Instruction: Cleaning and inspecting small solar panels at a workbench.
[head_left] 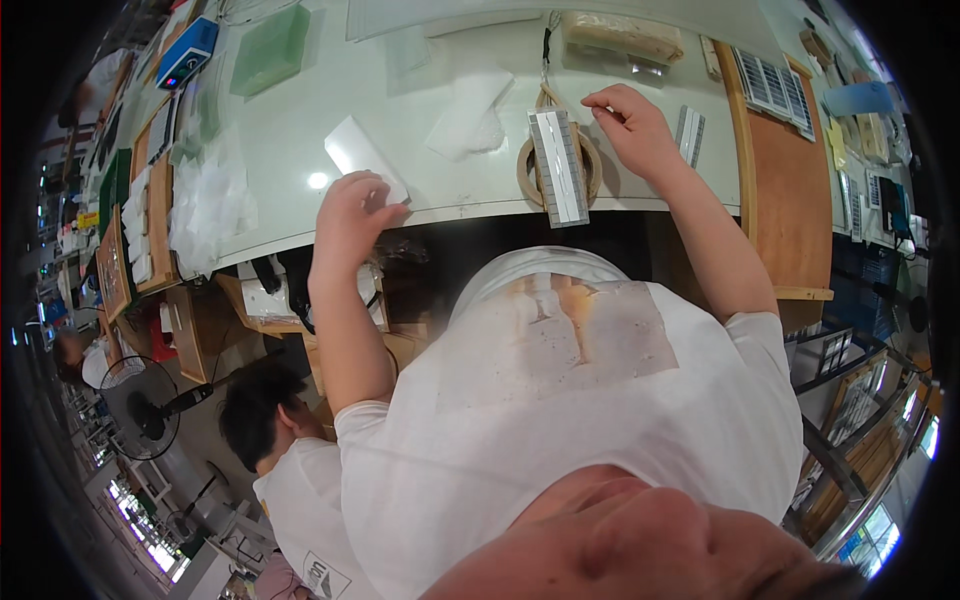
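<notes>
My left hand [350, 215] is at the table's front edge, its thumb apart from the bent fingers. The fingers lie against the side of a glossy white slab [358, 148], and nothing shows between thumb and fingers. To the right, a long strip with grey segmented edges and a white middle [558, 165] rests across a tan tape roll [592, 172]. Just beyond that strip's right side hovers my right hand [635, 130], index finger and thumb drawn close together. Whatever they may pinch is too small to make out. A similar short strip [690, 135] lies right of my right wrist.
White foam sheet [470, 120] lies mid-table. At the back are a green block [270, 50], a blue control box [187, 52] and a wrapped cream bundle [620, 38]. Clear plastic bags [210, 210] sit left. A wooden board [790, 180] borders the right. Another person [310, 480] is behind left.
</notes>
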